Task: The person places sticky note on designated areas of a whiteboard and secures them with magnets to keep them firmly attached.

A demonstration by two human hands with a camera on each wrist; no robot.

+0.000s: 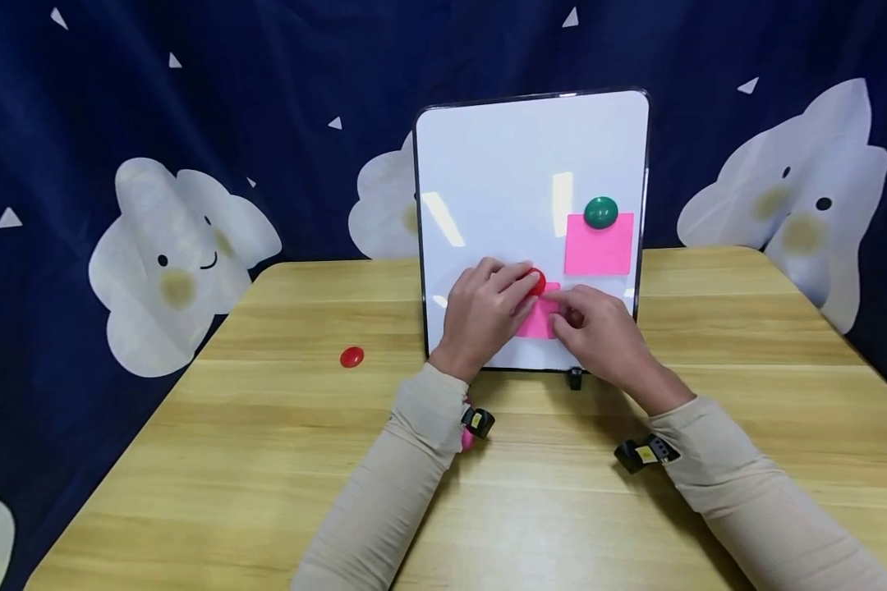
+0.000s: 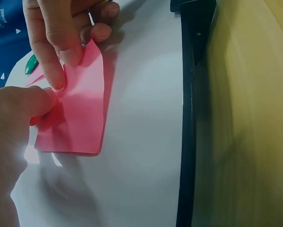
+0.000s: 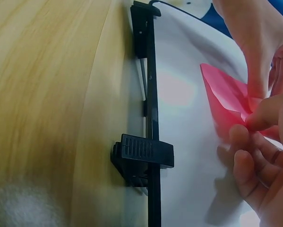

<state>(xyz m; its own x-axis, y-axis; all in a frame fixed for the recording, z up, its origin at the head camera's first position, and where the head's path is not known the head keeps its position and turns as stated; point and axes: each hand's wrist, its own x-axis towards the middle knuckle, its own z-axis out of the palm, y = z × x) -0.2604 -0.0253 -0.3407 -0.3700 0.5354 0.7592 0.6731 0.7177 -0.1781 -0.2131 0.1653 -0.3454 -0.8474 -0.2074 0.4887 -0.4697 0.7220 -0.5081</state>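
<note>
My left hand (image 1: 485,308) grips a red round magnet (image 1: 537,281) against the top of a pink sticky note (image 1: 538,322) low on the whiteboard (image 1: 488,180). From the other side, my right hand (image 1: 602,328) pinches that note near its upper right edge. The paper (image 3: 221,90) looks puckered by the fingertips in the right wrist view. Only a sliver of the red magnet (image 2: 35,120) shows beside the left thumb (image 2: 39,100) in the left wrist view. Up and to the right, a green magnet (image 1: 601,213) sits on a second pink note (image 1: 599,250).
Another red magnet (image 1: 351,357) lies on the wooden table (image 1: 266,427) left of the board. Something pink (image 1: 467,439) is partly hidden by the left wrist. A black clip foot (image 3: 143,151) supports the board's lower edge. Behind hangs a dark blue curtain (image 1: 296,74).
</note>
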